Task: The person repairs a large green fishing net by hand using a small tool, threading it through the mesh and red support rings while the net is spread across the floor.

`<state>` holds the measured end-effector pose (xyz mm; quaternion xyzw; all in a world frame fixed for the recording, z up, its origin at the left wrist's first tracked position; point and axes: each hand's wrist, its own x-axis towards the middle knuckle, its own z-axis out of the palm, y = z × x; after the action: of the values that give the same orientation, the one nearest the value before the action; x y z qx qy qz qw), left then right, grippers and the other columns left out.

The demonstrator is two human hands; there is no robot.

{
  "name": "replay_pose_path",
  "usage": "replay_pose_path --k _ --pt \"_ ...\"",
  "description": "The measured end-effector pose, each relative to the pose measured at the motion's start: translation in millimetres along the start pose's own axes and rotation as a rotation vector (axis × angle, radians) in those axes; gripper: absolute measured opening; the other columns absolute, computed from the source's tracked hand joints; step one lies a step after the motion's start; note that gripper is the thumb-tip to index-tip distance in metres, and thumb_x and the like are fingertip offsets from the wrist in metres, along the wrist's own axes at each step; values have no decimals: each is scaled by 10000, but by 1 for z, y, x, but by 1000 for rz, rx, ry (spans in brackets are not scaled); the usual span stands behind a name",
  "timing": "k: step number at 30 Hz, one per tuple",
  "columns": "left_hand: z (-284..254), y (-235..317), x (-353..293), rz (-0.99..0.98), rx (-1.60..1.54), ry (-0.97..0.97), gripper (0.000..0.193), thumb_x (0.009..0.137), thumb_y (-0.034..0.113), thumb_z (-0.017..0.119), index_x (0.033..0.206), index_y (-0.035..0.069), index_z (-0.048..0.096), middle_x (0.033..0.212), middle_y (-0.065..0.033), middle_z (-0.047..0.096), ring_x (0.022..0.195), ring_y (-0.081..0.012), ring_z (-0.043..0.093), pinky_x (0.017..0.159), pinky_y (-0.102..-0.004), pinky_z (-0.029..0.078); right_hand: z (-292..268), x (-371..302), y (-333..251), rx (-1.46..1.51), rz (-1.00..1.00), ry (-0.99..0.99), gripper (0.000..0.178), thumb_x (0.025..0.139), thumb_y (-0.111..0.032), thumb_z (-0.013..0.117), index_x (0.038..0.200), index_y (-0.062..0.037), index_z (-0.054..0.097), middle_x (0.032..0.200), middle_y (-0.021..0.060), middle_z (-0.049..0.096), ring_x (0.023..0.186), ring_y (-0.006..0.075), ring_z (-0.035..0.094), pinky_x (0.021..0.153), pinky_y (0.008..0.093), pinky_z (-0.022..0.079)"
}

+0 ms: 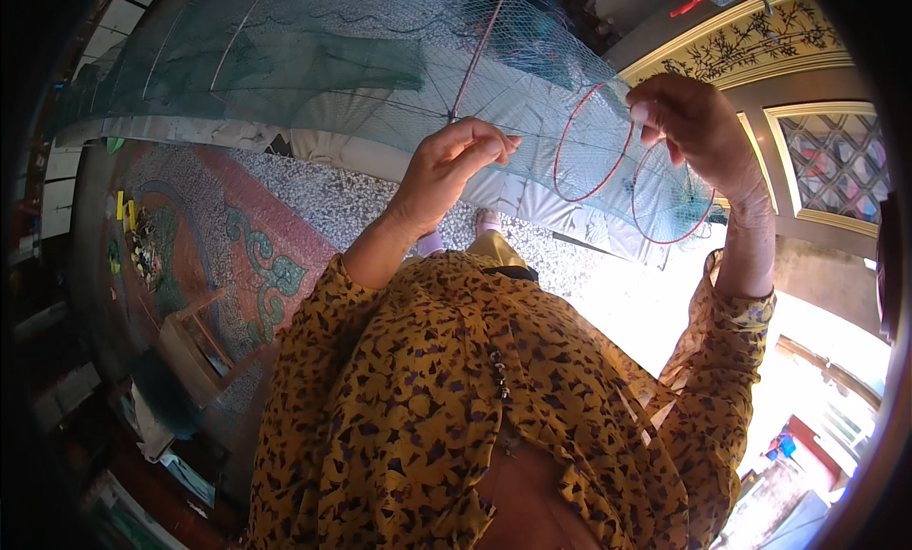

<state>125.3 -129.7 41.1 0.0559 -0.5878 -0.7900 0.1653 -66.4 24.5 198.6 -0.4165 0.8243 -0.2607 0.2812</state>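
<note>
A long green mesh net trap (332, 70) stretches across the far side, held out by thin rods and hoops. At its right end are a red hoop (557, 165) and a second red hoop (665, 242). My left hand (454, 165) hovers at the net's near edge, thumb and fingertips pinched together; whatever is between them is too small to make out. My right hand (686, 132) is raised over the hoops with its fingers curled inward, the fingertips beside the upper rim of the first hoop. Whether it grips the hoop or a fine thread cannot be seen.
Pale cloth (351, 151) lies under the net along a raised surface. Patterned pebble floor (285, 189) spreads below it. A wooden frame-like piece (195, 350) sits at the left. Yellow panelled doors (826, 161) stand close by on the right.
</note>
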Motion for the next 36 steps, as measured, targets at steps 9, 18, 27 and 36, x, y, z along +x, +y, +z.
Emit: replay_pose_path --k 9,18,27,36 --pt "-16 -5 -18 -92 -369 176 145 947 164 468 894 42 525 902 -72 591 930 -207 591 640 -238 427 56 32 1 -213 -787 120 77 777 -116 650 818 -73 601 838 11 591 825 200 594 696 305 500" --pt "-1 -8 -20 -132 -182 271 224 927 263 531 960 42 542 908 -50 571 733 -76 529 524 -175 362 82 77 16 -605 -857 86 77 745 -126 672 797 -89 628 790 17 554 811 190 574 683 319 505" --pt "-4 -11 -24 -134 -108 313 154 950 181 473 943 44 544 1140 -88 581 691 -63 534 494 -174 365 90 86 19 -319 -752 -150 131 738 -70 678 847 -69 605 854 49 584 907 209 587 757 321 505" --pt "-21 -45 -42 -249 -562 406 94 940 156 481 918 73 518 941 -59 592 713 -87 563 566 -195 404 126 78 25 -160 -829 -138 156 734 -114 701 861 -106 610 921 19 536 877 202 558 783 341 466"
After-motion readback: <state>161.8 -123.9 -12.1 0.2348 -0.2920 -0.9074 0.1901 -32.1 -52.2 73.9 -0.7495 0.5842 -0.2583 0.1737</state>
